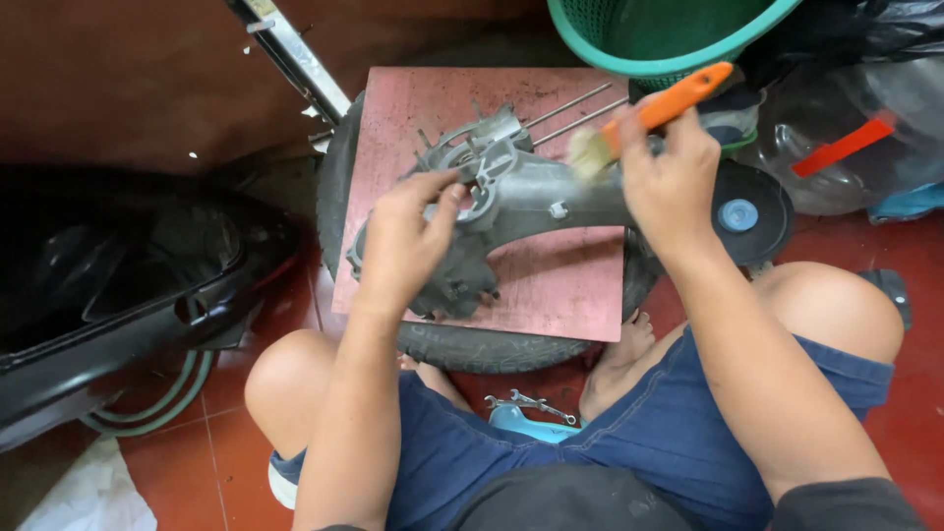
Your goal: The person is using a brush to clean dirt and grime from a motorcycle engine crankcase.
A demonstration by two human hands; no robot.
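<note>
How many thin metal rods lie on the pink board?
2: both rods lie side by side at the board's top edge, running from the grey metal casing towards the green basket. The casing may hide others.

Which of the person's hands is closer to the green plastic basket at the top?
Right. The right hand, holding an orange-handled brush, sits just below the green basket. The left hand grips the grey metal casing, further left and lower.

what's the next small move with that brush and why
Probably draw the orange-handled brush left along the grey metal casing. The right hand holds its bristles at the casing's top edge, while the left hand steadies the part on the pink board.
</note>
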